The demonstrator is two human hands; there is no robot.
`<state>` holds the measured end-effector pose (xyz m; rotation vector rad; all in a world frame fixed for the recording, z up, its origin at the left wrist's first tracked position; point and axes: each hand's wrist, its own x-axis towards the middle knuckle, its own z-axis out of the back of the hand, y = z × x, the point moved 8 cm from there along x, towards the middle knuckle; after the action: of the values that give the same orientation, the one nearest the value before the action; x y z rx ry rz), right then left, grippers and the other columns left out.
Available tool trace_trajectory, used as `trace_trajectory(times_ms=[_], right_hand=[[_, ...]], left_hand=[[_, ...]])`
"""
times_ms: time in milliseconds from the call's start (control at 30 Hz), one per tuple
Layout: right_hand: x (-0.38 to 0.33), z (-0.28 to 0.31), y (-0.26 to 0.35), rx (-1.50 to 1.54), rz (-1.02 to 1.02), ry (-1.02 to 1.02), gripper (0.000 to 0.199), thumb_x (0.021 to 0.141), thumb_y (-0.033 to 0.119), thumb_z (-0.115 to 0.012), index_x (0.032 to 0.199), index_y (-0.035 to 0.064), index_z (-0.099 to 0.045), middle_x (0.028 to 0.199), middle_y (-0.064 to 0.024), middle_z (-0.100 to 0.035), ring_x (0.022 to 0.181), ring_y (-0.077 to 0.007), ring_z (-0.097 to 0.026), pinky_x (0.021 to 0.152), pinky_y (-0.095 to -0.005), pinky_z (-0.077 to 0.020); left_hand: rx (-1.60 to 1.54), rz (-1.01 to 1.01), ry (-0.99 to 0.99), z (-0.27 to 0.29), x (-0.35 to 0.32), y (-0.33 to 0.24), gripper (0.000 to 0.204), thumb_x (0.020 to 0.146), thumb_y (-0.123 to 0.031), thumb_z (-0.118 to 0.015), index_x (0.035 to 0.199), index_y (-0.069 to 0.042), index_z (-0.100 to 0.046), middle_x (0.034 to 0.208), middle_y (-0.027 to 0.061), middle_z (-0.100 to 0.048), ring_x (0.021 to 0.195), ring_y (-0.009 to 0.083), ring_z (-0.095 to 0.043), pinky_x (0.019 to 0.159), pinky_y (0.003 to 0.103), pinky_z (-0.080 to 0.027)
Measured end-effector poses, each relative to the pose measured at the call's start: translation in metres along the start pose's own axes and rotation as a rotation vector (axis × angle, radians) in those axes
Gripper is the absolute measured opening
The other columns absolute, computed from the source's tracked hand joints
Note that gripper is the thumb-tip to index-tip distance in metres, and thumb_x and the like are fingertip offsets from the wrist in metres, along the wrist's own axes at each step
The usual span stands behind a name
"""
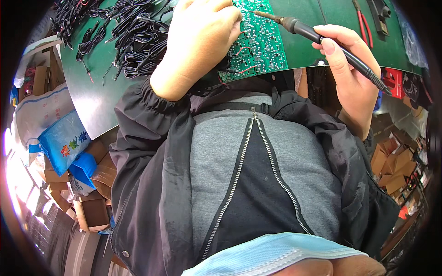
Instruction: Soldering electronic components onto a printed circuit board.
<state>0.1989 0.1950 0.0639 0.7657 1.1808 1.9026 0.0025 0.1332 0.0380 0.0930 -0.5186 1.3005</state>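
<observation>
In my right hand (345, 60) is a soldering iron (313, 36) with a black handle, its fingers wrapped round the grip. The iron's tip points left over a green circuit board (264, 43) covered with small components; whether it touches the board I cannot tell. Short red wires (244, 49) stand out from the board's left side. My left hand (202, 32) is bent over the board's left edge with its fingers curled together near the iron's tip. What those fingers pinch is hidden behind the hand.
Bundles of black cables (138, 43) lie on the green table (92, 101) at the left. Red-handled pliers (363, 25) lie at the far right. On the floor are cardboard boxes (92, 211) at the left and more boxes (393, 161) at the right.
</observation>
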Motion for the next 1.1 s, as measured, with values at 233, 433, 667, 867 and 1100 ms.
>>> trace_trajectory(times_ms=[233,433,667,867,1100], right_hand=[[0.004,-0.007,0.007,0.001,0.057,-0.028,0.017,0.100,0.001,-0.063,0.114,-0.0062,-0.069,0.104,-0.0091,-0.070,0.092,-0.0141,-0.069,0.083,-0.0261,-0.0537],[-0.005,0.008,-0.002,-0.040,0.029,-0.094,0.022,0.102,0.010,-0.065,0.116,-0.0053,-0.069,0.106,-0.0092,-0.071,0.090,-0.0131,-0.068,0.079,-0.0256,-0.0518],[0.012,-0.003,0.002,0.035,0.034,-0.078,0.022,0.102,0.012,-0.065,0.116,-0.0045,-0.070,0.102,-0.0081,-0.071,0.089,-0.0113,-0.067,0.076,-0.0231,-0.0495],[0.016,-0.011,0.028,0.000,0.058,-0.072,0.022,0.102,0.012,-0.065,0.116,-0.0044,-0.070,0.099,-0.0081,-0.071,0.087,-0.0106,-0.066,0.077,-0.0232,-0.0495],[0.010,0.014,0.018,-0.044,0.052,-0.166,0.023,0.103,0.012,-0.063,0.118,-0.0040,-0.070,0.097,-0.0094,-0.073,0.085,-0.0104,-0.064,0.078,-0.0241,-0.0503]], left_hand=[[0.086,0.080,0.033,-0.018,-0.024,0.017,0.014,0.085,-0.024,-0.072,0.093,-0.014,-0.068,0.095,0.0033,-0.064,0.093,0.0269,-0.064,0.086,0.042,-0.045],[0.212,0.263,-0.198,0.072,-0.049,0.114,0.024,0.085,-0.029,-0.076,0.095,-0.007,-0.072,0.079,0.0155,-0.070,0.073,0.0342,-0.068,0.069,0.045,-0.053],[0.602,0.618,0.181,0.093,-0.183,0.291,0.031,0.087,-0.029,-0.067,0.113,-0.015,-0.074,0.106,0.0076,-0.073,0.099,0.0316,-0.070,0.085,0.044,-0.057],[0.004,1.062,0.046,0.129,-0.183,0.315,0.054,0.092,-0.047,-0.072,0.117,0.000,-0.069,0.093,0.0098,-0.074,0.080,0.0159,-0.069,0.075,0.031,-0.055],[-0.007,0.814,-0.026,0.159,-0.189,0.250,0.028,0.101,-0.025,-0.064,0.117,-0.002,-0.068,0.094,0.0118,-0.075,0.081,0.0180,-0.071,0.076,0.032,-0.055]])
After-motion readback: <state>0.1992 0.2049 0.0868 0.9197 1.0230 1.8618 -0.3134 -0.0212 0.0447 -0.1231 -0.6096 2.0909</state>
